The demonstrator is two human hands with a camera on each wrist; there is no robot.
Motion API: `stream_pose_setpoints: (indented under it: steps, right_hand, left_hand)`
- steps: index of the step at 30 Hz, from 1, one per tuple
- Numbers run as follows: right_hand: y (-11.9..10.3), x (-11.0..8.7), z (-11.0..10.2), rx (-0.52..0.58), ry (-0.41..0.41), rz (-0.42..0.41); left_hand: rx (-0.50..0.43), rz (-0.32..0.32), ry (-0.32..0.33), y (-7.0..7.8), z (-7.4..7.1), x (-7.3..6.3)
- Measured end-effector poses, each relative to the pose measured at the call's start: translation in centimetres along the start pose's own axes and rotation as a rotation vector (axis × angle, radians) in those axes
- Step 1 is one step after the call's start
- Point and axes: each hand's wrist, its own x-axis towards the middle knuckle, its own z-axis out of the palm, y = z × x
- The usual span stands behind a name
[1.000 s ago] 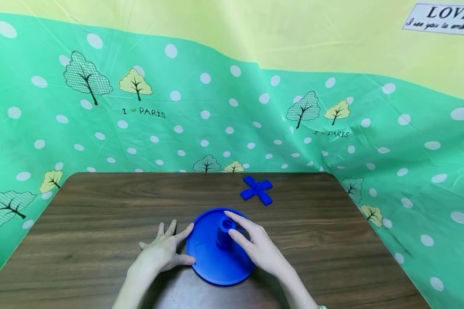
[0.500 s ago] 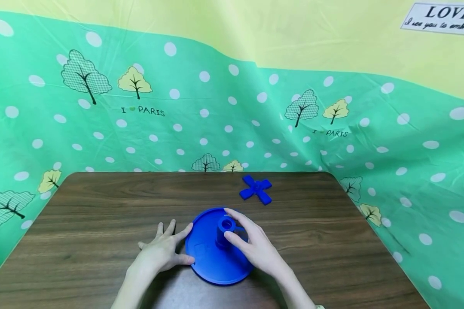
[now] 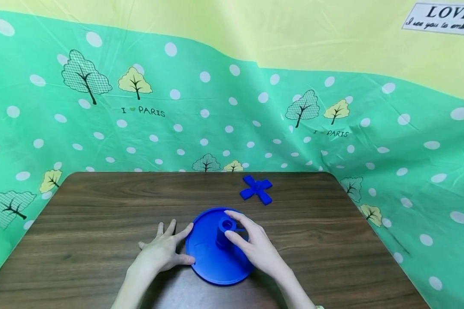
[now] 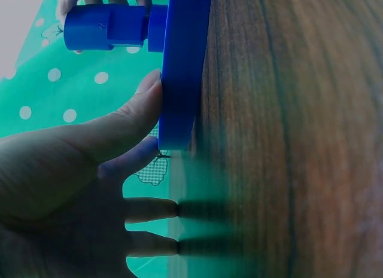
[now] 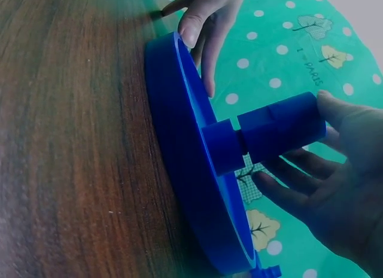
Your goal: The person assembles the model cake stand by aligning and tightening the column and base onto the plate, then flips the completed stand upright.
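A round blue base plate (image 3: pixel 212 266) with a raised rim lies on the table. From its middle rises a short collar (image 5: pixel 222 147), and a blue cylinder (image 5: pixel 281 127) with a hollow top stands on it, a narrow neck showing between them. My right hand (image 3: pixel 260 249) holds the cylinder near its top, thumb on the near side and fingers around the far side. On the plate's left rim rest the thumb and index finger of my left hand (image 3: pixel 160 251); its other fingers spread straight, tips touching the table in the left wrist view.
A blue four-armed cross piece (image 3: pixel 257 190) lies flat near the table's back edge, beyond the plate. The brown wooden table (image 3: pixel 100 206) is backed and flanked on the right by a green and yellow printed curtain (image 3: pixel 201 98).
My right thumb has shifted slightly against the cylinder. My left hand, the plate and the cross piece hold their places.
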Motion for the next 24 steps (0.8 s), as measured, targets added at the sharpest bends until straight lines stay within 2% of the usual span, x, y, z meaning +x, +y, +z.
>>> stream_pose_setpoints:
  steps: [9, 18, 24]
  right_hand:
    - [-0.18, -0.09, -0.45, 0.047, -0.091, -0.007]
    - [0.06, 0.12, -0.05, 0.043, -0.005, -0.016]
    - [0.13, 0.03, -0.19, 0.05, -0.03, -0.027]
  left_hand:
    - [0.003, -0.005, -0.005, 0.07, 0.01, -0.08]
    - [0.006, -0.004, 0.001, 0.09, 0.07, -0.06]
    - [0.008, -0.01, -0.002, 0.21, 0.01, -0.06]
